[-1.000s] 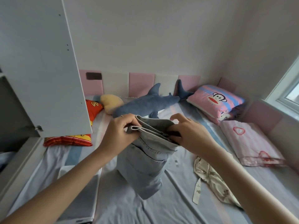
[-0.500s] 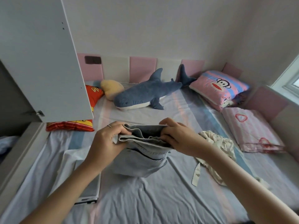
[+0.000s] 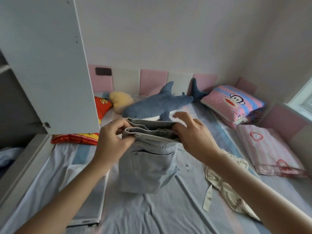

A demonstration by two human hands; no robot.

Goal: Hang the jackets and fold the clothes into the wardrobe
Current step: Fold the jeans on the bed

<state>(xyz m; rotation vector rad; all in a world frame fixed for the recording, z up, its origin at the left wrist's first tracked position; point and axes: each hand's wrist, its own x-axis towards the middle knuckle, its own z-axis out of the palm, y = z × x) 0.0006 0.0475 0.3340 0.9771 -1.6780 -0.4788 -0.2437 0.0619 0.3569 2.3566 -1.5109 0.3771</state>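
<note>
Folded light-blue jeans (image 3: 148, 164) hang over the middle of the bed, back pocket facing me. My left hand (image 3: 113, 141) pinches the left end of the doubled waistband. My right hand (image 3: 192, 137) grips the right end, thumb under the fold and fingers partly lifted above it. A cream patterned garment (image 3: 226, 184) lies crumpled on the sheet under my right forearm. A flat grey-white folded cloth (image 3: 89, 200) lies under my left forearm. The white wardrobe door (image 3: 50, 65) stands open at the upper left.
A blue plush shark (image 3: 162, 105), a yellow cushion (image 3: 121, 102) and a red pillow (image 3: 101, 107) lie along the pink padded headboard. A pink monkey pillow (image 3: 234, 105) and a pink folded quilt (image 3: 270, 149) sit at the right. The wardrobe's dark inside (image 3: 15, 107) is at left.
Both hands lifted the jeans' waistband higher, so more of the jeans hangs free with the pocket showing. My right fingers have loosened above the fold.
</note>
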